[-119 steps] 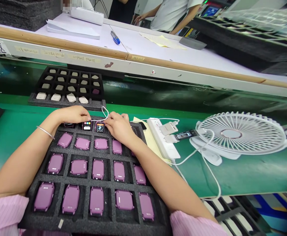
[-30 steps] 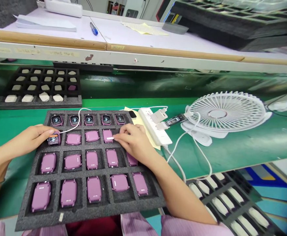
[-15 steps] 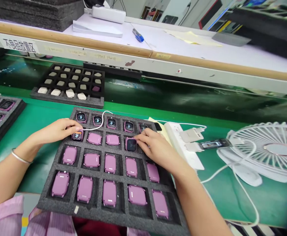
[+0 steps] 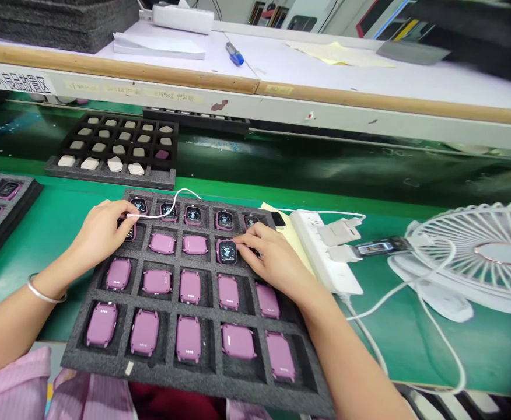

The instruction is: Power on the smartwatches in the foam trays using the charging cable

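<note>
Black foam tray (image 4: pixel 203 373) on green bench mat, twenty square cells in four rows of five, one pink smartwatch per cell. Far row: five watches (image 4: pixel 193 214) face up, dark rounded screens lit with small dials, pink cases around them. Next row: the end cell on the person's left and the fourth cell also hold face-up watches; the fourth, a lit watch (image 4: pixel 227 252), shows a round dial. Between them lie two pink backs. The last cell is mostly hidden by the right hand. Nearest two rows: ten face-down watches (image 4: pixel 188 340), matte pink backs with small white print, sitting slightly askew in their cells. Left hand (image 4: pixel 102 230) lies over the tray's left end, fingers closed on the end of a thin white cable (image 4: pixel 174 204) that loops across the far row. Right hand (image 4: pixel 273 262) lies spread over the fourth and fifth cells, fingertips (image 4: pixel 242 236) touching the lit watch's edge; whether it grips, cannot tell. Just right of the tray: white power strip (image 4: pixel 325 251). Beyond its far edge: foam tray of beige pieces (image 4: pixel 111 140). Left of it: another foam tray (image 4: pixel 2 195) of watches.
</note>
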### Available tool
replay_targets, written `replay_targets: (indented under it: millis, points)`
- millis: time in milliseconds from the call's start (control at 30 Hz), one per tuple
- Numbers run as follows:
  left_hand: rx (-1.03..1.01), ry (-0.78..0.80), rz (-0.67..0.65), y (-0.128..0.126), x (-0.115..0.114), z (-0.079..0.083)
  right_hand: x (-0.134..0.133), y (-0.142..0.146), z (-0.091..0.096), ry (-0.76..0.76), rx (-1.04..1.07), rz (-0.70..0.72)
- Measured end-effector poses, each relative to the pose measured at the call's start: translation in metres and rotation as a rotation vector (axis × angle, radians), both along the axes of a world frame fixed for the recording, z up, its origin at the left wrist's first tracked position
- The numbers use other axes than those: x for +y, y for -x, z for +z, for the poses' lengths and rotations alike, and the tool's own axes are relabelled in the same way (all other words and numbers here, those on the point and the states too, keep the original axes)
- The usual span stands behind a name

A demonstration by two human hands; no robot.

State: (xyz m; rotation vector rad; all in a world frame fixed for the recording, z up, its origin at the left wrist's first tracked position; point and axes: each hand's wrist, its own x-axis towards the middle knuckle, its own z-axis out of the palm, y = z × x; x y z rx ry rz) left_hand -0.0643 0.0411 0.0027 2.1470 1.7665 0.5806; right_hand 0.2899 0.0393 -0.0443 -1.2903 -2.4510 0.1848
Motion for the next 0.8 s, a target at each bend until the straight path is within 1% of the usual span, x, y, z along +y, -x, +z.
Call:
replay_targets:
  millis: [67,133,233,367,467,533,633,700,733,800]
  points:
    - [0.062,-0.019,0.002,0.001,0.001,0.000,0.000,0.000,0.000,-0.001,-0.007,-0.002]
    - [0.047,0.016,-0.008,0.002,0.002,0.000,0.000,0.000,0.000,-0.009,-0.012,0.005]
    - [0.024,0.074,-0.077,0.001,0.001,0.001,-0.001,0.000,0.001,-0.010,-0.017,0.010]
    - [0.148,-0.048,-0.139,-0.011,-0.004,-0.001,-0.001,0.002,0.004,0.003,-0.025,-0.009]
    - [0.195,-0.063,-0.283,-0.025,-0.009,-0.003,-0.001,0.002,0.003,0.006,-0.019,-0.012]
    - [0.307,-0.064,-0.386,-0.034,-0.011,-0.003,-0.002,0.001,0.003,0.000,-0.012,-0.015]
    - [0.544,-0.133,-0.454,-0.044,-0.007,0.004,-0.006,0.003,0.008,-0.070,-0.017,-0.042]
    - [0.655,-0.162,-0.504,-0.050,-0.001,0.013,-0.010,0.010,0.018,-0.137,-0.031,-0.052]
    - [0.697,-0.153,-0.545,-0.054,0.003,0.018,-0.011,0.017,0.024,-0.159,-0.043,-0.041]
    - [0.775,-0.096,-0.631,-0.062,0.012,0.029,-0.011,0.034,0.037,-0.153,-0.098,0.018]
